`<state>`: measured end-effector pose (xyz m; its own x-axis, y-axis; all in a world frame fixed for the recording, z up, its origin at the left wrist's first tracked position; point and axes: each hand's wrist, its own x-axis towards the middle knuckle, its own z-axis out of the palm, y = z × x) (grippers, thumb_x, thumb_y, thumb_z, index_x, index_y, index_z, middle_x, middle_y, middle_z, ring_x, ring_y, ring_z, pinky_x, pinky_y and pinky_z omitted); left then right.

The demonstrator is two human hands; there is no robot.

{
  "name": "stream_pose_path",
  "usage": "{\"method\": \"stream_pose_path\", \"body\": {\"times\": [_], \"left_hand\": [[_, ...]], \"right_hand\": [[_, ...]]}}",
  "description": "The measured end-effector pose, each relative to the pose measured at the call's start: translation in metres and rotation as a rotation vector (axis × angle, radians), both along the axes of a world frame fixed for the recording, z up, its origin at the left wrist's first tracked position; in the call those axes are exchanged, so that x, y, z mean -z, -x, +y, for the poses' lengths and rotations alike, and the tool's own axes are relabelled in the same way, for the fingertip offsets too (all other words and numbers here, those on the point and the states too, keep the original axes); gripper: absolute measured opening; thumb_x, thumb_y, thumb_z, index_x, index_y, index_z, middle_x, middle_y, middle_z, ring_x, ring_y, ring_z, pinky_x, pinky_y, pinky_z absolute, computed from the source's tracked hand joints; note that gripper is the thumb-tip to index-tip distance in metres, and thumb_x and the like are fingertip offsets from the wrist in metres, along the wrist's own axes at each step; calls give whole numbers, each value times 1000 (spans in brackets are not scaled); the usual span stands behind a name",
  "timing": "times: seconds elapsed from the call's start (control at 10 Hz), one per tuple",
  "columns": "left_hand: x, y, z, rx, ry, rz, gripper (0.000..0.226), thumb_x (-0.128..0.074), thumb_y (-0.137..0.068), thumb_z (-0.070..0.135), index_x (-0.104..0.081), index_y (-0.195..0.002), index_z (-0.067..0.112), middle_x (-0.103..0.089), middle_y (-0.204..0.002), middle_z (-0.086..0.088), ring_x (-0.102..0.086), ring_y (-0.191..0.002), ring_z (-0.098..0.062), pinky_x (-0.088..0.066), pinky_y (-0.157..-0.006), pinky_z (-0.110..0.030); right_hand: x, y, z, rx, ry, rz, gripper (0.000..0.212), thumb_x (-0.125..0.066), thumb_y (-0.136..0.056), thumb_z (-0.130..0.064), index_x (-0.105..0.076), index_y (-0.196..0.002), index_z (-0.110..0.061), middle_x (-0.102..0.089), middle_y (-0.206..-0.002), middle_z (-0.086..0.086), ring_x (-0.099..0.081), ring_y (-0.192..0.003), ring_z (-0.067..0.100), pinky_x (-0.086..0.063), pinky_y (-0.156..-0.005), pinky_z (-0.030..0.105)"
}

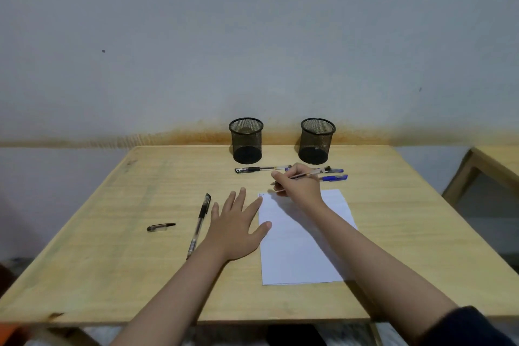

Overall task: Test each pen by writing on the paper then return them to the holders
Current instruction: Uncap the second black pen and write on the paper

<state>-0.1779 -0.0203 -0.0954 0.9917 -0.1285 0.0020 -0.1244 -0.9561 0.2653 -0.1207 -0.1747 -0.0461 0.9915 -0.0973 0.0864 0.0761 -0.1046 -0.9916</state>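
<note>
A white sheet of paper (303,244) lies on the wooden table (118,247), with a small mark at its top left corner. My right hand (297,182) grips a pen (306,175) over the paper's top edge, tip pointing left. My left hand (238,227) lies flat with spread fingers, thumb and fingertip pressing the paper's left edge. Two black mesh holders (246,140) (316,140) stand at the table's back. A black pen (261,169) and two blue-capped pens (334,177) lie in front of them. Another black pen (200,222) and a loose cap (160,227) lie left of my left hand.
A grey wall rises directly behind the holders. A second wooden table (488,166) shows at the right edge, with a gap between it and this one. The table's front edge runs just below the paper.
</note>
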Motion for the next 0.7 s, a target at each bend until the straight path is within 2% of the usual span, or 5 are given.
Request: {"method": "stream_pose_path", "body": {"times": [0.1, 0.2, 0.4, 0.6, 0.7], "left_hand": [[1, 0, 1, -1, 1, -7, 66, -26, -87, 66, -7, -146, 43, 9, -159, 3, 12, -145, -19, 4, -115, -53], [3, -1, 1, 1, -4, -7, 66, -26, -87, 67, -7, -145, 43, 9, -159, 4, 12, -145, -19, 4, -115, -53], [4, -1, 0, -4, 2, -6, 66, -26, -87, 66, -6, -145, 43, 11, -159, 4, 13, -145, -19, 6, -114, -52], [3, -1, 0, -3, 2, -6, 66, -26, -87, 66, -5, -145, 43, 11, -158, 4, 13, -145, -19, 6, -115, -53], [4, -1, -1, -4, -7, -11, 66, -25, -87, 66, -5, -145, 43, 10, -159, 4, 13, -145, -19, 5, -115, -53]], "right_hand": [[6, -11, 11, 0, 43, 1, 19, -71, -80, -6, -56, -72, -2, -57, -61, 9, -59, -50, 10, -47, -43, 13], [16, -16, 13, -23, 31, 8, 19, -64, -82, 3, -50, -70, -2, -53, -55, 15, -59, -42, 16, -51, -43, 25], [22, -21, 13, -12, 144, -17, 25, -62, -81, 2, -45, -66, -7, -53, -61, 19, -62, -53, 27, -49, -41, 20], [25, -24, 15, 0, 181, -34, 32, -62, -80, 3, -42, -61, -12, -48, -55, 13, -62, -54, 30, -48, -43, 23], [26, -25, 15, -19, 191, -34, 32, -63, -79, 4, -42, -60, -11, -46, -55, 13, -62, -57, 32, -47, -41, 21]]}}
